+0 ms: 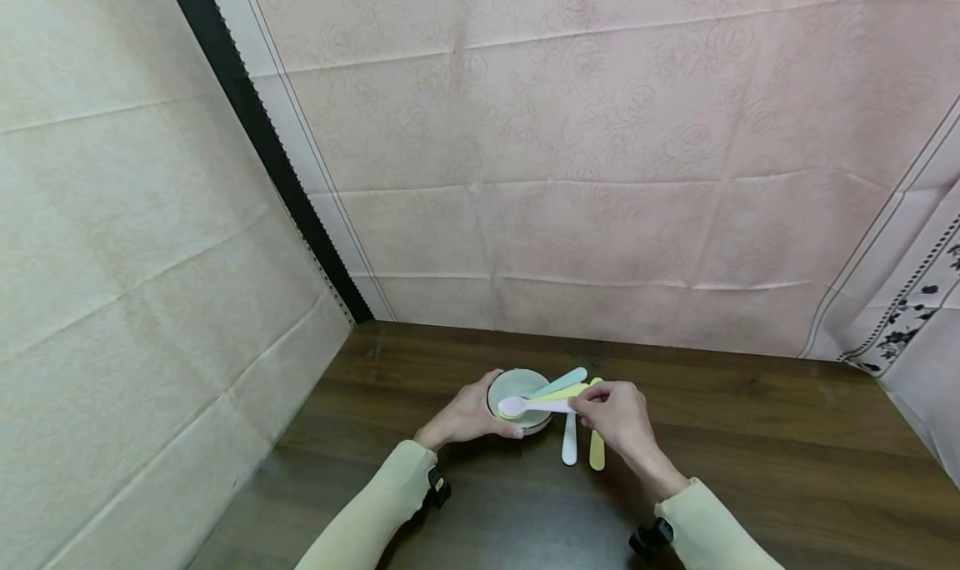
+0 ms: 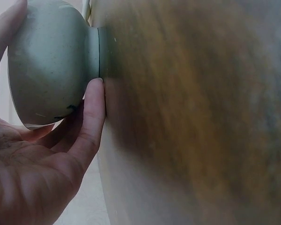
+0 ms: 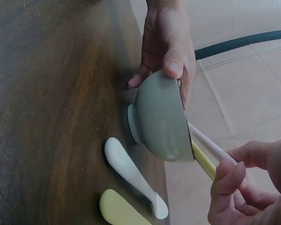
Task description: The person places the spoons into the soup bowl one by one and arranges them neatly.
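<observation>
My left hand (image 1: pixel 471 410) grips a pale green bowl (image 2: pixel 51 61), thumb at the rim and a finger by its foot. My right hand (image 1: pixel 618 416) pinches the handle of a whitish-lilac spoon (image 1: pixel 514 407), whose head lies over the bowl's opening. A yellow spoon (image 3: pixel 202 159) leans out of the bowl just under that handle, close to the right fingers. Another spoon, light blue (image 1: pixel 567 379), also rests in the bowl with its handle out to the right; its head is hidden.
On the brown wooden table (image 1: pixel 495 503), right of the bowl, lie a pale blue-white utensil (image 3: pixel 131 168) and a yellow utensil (image 3: pixel 119 209). Cloth-covered walls (image 1: pixel 600 178) stand behind the table and at the left, with a black strip (image 1: pixel 285 170) between them.
</observation>
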A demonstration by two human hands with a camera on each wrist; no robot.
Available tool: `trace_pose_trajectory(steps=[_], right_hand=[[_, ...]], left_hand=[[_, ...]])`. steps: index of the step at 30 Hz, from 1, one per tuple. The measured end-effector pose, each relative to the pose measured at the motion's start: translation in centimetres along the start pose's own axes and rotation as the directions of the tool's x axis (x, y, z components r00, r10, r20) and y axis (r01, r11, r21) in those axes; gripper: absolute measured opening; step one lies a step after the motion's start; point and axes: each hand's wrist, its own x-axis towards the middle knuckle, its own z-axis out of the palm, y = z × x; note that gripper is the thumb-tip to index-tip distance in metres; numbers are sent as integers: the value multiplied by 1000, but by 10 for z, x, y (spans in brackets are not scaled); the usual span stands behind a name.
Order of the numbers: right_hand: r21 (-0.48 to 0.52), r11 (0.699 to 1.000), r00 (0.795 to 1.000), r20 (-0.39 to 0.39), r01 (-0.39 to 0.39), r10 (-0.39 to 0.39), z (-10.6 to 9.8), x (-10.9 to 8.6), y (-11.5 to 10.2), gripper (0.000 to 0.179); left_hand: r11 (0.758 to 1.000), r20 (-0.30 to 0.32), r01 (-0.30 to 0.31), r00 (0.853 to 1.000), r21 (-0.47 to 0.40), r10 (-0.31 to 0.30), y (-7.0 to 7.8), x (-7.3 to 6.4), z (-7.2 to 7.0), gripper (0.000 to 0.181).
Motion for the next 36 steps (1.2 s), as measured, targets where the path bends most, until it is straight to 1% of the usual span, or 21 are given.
trace_pose_trajectory(steps=[3, 7, 12, 16, 22, 27, 36], right_hand=[[13, 1000, 1000, -17, -11, 11, 2, 0, 1, 12], [54, 997, 999, -22, -47, 49, 3, -1, 4, 16], [136, 985, 994, -18, -104, 107, 3, -1, 7, 21], [175, 976, 991, -17, -129, 134, 3, 0, 9, 23], [204, 969, 988, -24, -141, 149, 4, 3, 11, 22], [227, 962, 987, -11, -154, 160, 4, 4, 13, 23], [226, 961, 986, 5, -161, 165, 5, 7, 13, 25]], left_hand=[[1000, -1, 1, 1000, -1, -1, 0, 0, 0, 113], [1000, -1, -6, 1000, -5, 6, -1, -1, 1, 112], [1000, -1, -10, 1000, -10, 10, 0, -1, 1, 110], [1000, -2, -6, 1000, -6, 6, 1, 0, 0, 110], [1000, 0, -2, 1000, -1, 2, 0, 0, 0, 112], [1000, 2, -1, 1000, -8, 1, -1, -1, 1, 111], [1000, -1, -10, 1000, -9, 10, 0, 0, 0, 111]])
